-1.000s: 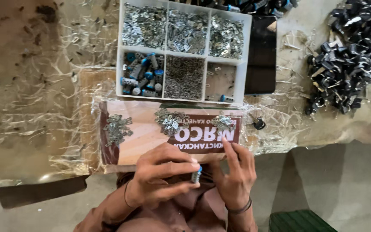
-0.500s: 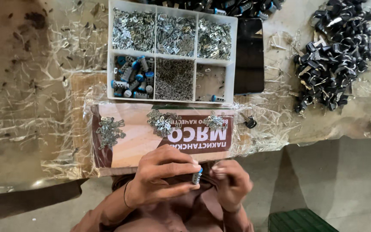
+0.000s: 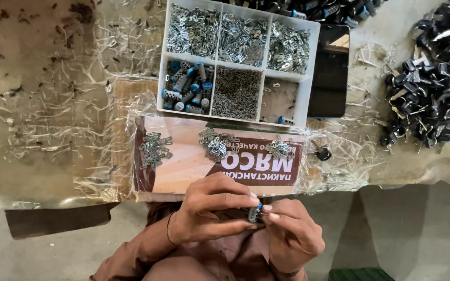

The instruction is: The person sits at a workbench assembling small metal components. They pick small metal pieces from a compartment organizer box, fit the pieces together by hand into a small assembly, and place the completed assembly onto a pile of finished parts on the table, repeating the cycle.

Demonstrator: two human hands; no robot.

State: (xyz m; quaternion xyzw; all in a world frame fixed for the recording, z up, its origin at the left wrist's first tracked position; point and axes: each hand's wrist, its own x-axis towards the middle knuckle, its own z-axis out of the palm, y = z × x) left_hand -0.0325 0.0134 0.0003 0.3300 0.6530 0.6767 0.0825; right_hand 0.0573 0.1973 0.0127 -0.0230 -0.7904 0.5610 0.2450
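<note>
Shift: both hands sit slightly lower than a moment ago.
Worktop (image 3: 53, 130): I see the compartment tray (image 3: 308, 67) near.
Hands: left hand (image 3: 209, 213), right hand (image 3: 292, 234); fingers pinch the small blue-capped part (image 3: 254, 212) between them.
Risk: I judge it could slip, dropping off-worktop.

A small assembly workshop — a worn bench (image 3: 37, 104) under torn plastic sheet fills the upper frame. At top centre a white tray (image 3: 308, 67) sorts metal clips, pins and blue-capped parts; at upper right lies a heap of black pieces (image 3: 433, 88) — bare concrete floor (image 3: 417, 234) below.
</note>
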